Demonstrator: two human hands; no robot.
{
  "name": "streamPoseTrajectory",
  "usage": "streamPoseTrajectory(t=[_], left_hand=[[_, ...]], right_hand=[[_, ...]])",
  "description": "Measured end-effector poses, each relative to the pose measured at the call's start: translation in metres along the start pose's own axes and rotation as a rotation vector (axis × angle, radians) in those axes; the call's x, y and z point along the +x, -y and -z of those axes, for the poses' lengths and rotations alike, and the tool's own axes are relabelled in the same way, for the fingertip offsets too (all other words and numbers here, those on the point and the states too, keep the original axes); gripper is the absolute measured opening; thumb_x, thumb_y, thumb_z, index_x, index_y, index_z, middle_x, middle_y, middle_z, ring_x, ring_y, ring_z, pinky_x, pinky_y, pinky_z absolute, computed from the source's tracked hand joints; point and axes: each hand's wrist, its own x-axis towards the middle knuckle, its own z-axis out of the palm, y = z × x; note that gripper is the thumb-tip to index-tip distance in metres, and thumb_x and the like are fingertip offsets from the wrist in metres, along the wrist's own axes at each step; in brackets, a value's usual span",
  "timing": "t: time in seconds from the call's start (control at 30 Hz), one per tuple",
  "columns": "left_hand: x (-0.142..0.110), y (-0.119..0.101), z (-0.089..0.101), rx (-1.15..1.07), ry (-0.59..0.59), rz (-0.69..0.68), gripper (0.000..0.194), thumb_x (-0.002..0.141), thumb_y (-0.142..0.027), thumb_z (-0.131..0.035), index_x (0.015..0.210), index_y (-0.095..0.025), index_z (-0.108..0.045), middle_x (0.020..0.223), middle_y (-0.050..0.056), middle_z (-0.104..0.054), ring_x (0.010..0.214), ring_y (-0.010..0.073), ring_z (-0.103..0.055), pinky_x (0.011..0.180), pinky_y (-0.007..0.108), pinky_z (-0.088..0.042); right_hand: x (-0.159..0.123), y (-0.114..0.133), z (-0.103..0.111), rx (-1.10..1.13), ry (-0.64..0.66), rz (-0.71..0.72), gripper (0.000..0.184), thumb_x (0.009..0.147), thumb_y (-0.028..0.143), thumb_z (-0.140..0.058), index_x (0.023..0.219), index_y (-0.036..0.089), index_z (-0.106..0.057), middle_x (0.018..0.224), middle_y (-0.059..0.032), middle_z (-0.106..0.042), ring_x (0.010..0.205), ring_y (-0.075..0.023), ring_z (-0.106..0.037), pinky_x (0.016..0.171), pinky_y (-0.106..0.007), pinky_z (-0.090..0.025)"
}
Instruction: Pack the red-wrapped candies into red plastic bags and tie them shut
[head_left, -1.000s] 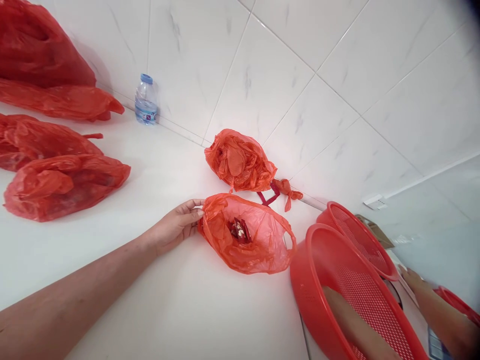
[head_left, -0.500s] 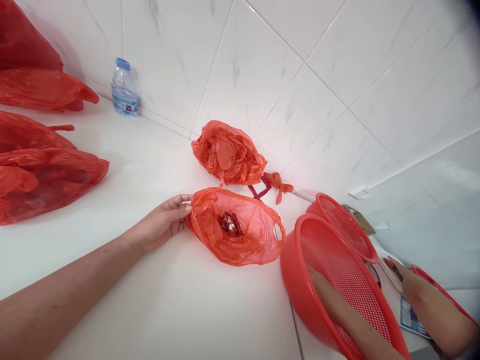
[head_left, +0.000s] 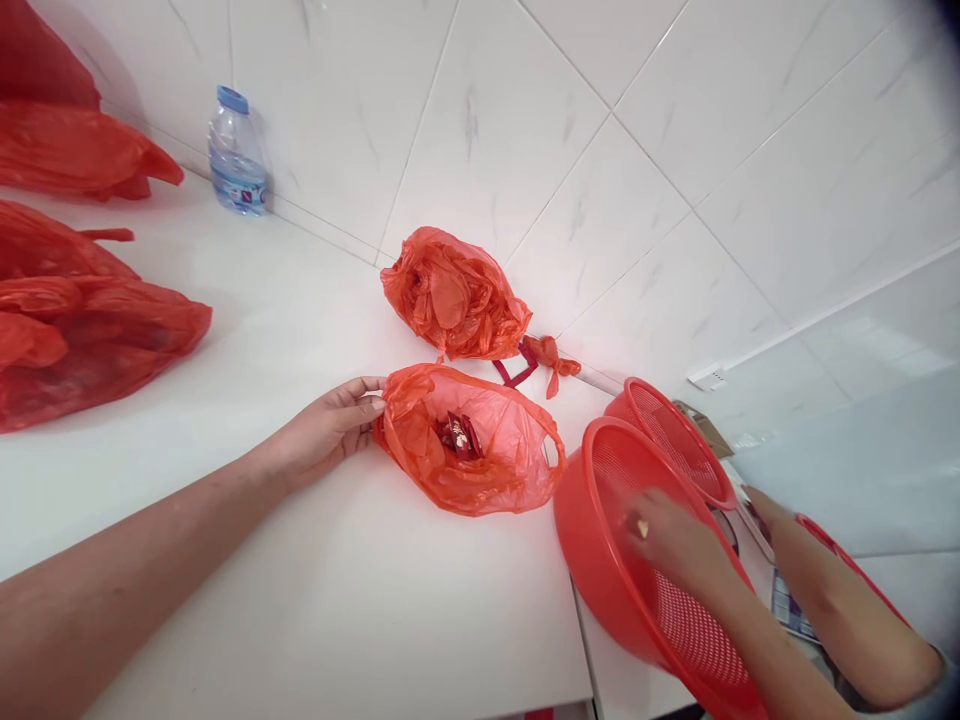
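My left hand (head_left: pixel 341 420) pinches the left rim of an opened red plastic bag (head_left: pixel 517 470) on the white table. Inside the bag lie several small dark red packets (head_left: pixel 459 436) with pale print. Over the large red mesh basket (head_left: pixel 600 590) to the right is my right hand (head_left: pixel 671 535), slightly blurred. Its fingers are closed on a small dark red packet (head_left: pixel 637 524) with a pale patch. The basket's bottom is partly hidden by my right forearm.
A crumpled red bag (head_left: pixel 454 295) sits behind the opened one. More red bags (head_left: pixel 90 330) and a water bottle (head_left: pixel 238 160) stand left. Behind the large basket is a second red basket (head_left: pixel 675 440). Another person's arm (head_left: pixel 832 600) reaches in at far right.
My right hand has risen from inside the basket, bringing a small packet into sight. My left hand stays on the bag's rim. The other person's arm has shifted left in view.
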Motion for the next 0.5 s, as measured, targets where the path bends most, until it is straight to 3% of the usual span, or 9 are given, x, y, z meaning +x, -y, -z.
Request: streamPoseTrajectory(t=[0.1, 0.23, 0.3, 0.4, 0.5], left_hand=[[0.001, 0.001, 0.001, 0.000, 0.000, -0.004, 0.031, 0.075, -0.026, -0.070, 0.104, -0.022, -0.061, 0.096, 0.006, -0.068, 0.080, 0.0183, -0.065, 0.074, 0.033, -0.055], [0.001, 0.001, 0.002, -0.012, 0.008, -0.005, 0.030, 0.075, -0.027, -0.070, 0.103, -0.022, -0.060, 0.094, 0.005, -0.068, 0.079, 0.0176, -0.065, 0.074, 0.033, -0.055], [0.001, 0.001, 0.002, -0.022, 0.000, -0.004, 0.031, 0.074, -0.026, -0.071, 0.103, -0.022, -0.061, 0.093, 0.004, -0.068, 0.079, 0.0173, -0.065, 0.074, 0.033, -0.055], [0.001, 0.002, 0.003, -0.026, -0.004, -0.011, 0.032, 0.072, -0.027, -0.072, 0.102, -0.022, -0.061, 0.093, 0.005, -0.069, 0.078, 0.0177, -0.065, 0.074, 0.033, -0.054], [0.001, 0.003, 0.003, -0.019, 0.007, -0.021, 0.031, 0.073, -0.027, -0.072, 0.101, -0.021, -0.061, 0.094, 0.006, -0.069, 0.079, 0.0185, -0.066, 0.075, 0.034, -0.053]], right_hand=[[0.007, 0.008, 0.028, -0.015, -0.147, 0.026, 0.015, 0.079, 0.032, -0.052, 0.086, 0.021, -0.059, 0.096, -0.0049, -0.060, 0.075, -0.0162, -0.060, 0.048, -0.022, -0.038], [0.012, 0.051, 0.062, 0.036, -0.362, 0.099, 0.019, 0.077, 0.033, -0.055, 0.092, 0.022, -0.059, 0.117, -0.0067, -0.054, 0.090, -0.0194, -0.060, 0.055, -0.024, -0.045], [0.016, 0.080, 0.069, 0.085, -0.385, 0.202, 0.017, 0.077, 0.031, -0.056, 0.092, 0.023, -0.059, 0.120, -0.0054, -0.052, 0.094, -0.0190, -0.058, 0.064, -0.025, -0.048], [0.031, 0.117, 0.066, 0.120, -0.328, 0.348, 0.015, 0.081, 0.029, -0.052, 0.093, 0.023, -0.060, 0.123, -0.0061, -0.050, 0.091, -0.0184, -0.059, 0.065, -0.027, -0.049], [0.051, 0.139, 0.059, 0.106, -0.275, 0.417, 0.024, 0.084, 0.030, -0.050, 0.105, 0.023, -0.060, 0.134, -0.0100, -0.044, 0.100, -0.0225, -0.058, 0.071, -0.032, -0.051]])
